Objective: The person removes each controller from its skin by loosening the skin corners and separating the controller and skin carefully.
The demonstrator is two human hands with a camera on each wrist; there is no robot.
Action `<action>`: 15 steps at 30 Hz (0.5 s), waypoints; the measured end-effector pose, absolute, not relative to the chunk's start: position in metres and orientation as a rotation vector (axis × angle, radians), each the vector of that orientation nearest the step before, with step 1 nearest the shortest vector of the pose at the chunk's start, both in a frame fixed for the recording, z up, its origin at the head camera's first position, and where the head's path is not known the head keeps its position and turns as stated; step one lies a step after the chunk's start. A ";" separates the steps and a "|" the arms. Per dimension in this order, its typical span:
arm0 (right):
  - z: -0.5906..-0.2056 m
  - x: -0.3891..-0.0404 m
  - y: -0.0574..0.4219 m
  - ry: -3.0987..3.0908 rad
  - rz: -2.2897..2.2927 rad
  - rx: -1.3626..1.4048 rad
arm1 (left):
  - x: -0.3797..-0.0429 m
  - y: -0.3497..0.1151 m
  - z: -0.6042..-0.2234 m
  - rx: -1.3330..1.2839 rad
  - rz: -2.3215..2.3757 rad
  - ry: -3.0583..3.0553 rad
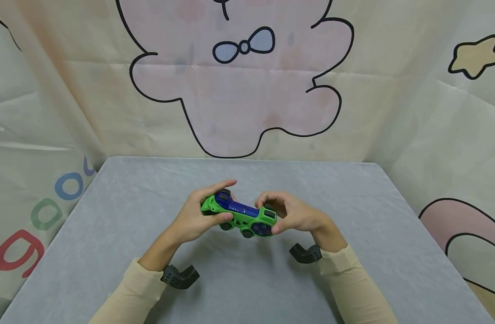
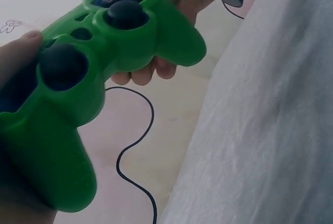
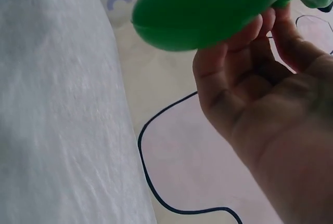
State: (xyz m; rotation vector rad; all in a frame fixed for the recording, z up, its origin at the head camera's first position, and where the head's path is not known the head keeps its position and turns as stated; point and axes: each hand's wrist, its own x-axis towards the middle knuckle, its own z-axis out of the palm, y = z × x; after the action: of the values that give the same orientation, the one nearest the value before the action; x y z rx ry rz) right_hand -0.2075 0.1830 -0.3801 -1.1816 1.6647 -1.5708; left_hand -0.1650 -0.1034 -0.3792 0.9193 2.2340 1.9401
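Observation:
A green game controller [image 1: 242,214] with dark blue button areas and black thumbsticks is held above the table, tilted down to the right in the head view. My left hand [image 1: 194,217] grips its left end, thumb across the front and one finger stretched along the top edge. At the other end my right hand [image 1: 296,212] holds it between thumb and curled fingers. The left wrist view shows the controller [image 2: 119,37] close up, with its thumbsticks and grips. In the right wrist view, fingertips of the right hand [image 3: 260,94] touch the underside of a green grip [image 3: 192,16].
A table with a grey cloth [image 1: 122,202] lies beneath both hands. Behind it hangs a cream backdrop [image 1: 365,108] with cartoon drawings, and printed sheets flank both sides. Black wrist mounts [image 1: 180,276] stick out from both forearms.

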 end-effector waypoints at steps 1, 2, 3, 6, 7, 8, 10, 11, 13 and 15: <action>-0.381 -0.207 0.182 1.639 -1.563 -1.184 | -0.165 -0.104 -0.379 0.930 1.926 2.227; -0.382 -0.207 0.182 1.604 -1.561 -1.186 | -0.165 -0.104 -0.379 0.945 1.915 2.215; -0.383 -0.207 0.181 1.566 -1.560 -1.191 | -0.164 -0.104 -0.379 0.961 1.901 2.209; -0.386 -0.206 0.178 1.453 -1.569 -1.207 | -0.164 -0.104 -0.379 1.003 1.855 2.196; -0.387 -0.206 0.177 1.425 -1.576 -1.209 | -0.165 -0.104 -0.379 1.017 1.842 2.192; -0.387 -0.206 0.176 1.406 -1.584 -1.214 | -0.165 -0.105 -0.379 1.033 1.830 2.187; -0.388 -0.205 0.174 1.398 -1.591 -1.225 | -0.165 -0.105 -0.378 1.059 1.811 2.174; -0.387 -0.204 0.173 1.394 -1.593 -1.228 | -0.165 -0.106 -0.378 1.067 1.805 2.166; -0.386 -0.203 0.173 1.410 -1.587 -1.231 | -0.165 -0.106 -0.377 1.082 1.795 2.147; -0.384 -0.202 0.174 1.433 -1.562 -1.240 | -0.164 -0.107 -0.375 1.079 1.786 2.137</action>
State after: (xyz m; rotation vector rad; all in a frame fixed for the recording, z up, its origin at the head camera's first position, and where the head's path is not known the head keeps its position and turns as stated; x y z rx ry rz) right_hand -0.2020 0.1737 -0.3837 -1.2400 1.4326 -1.5620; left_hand -0.1642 -0.1068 -0.3751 1.0787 2.1366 1.7859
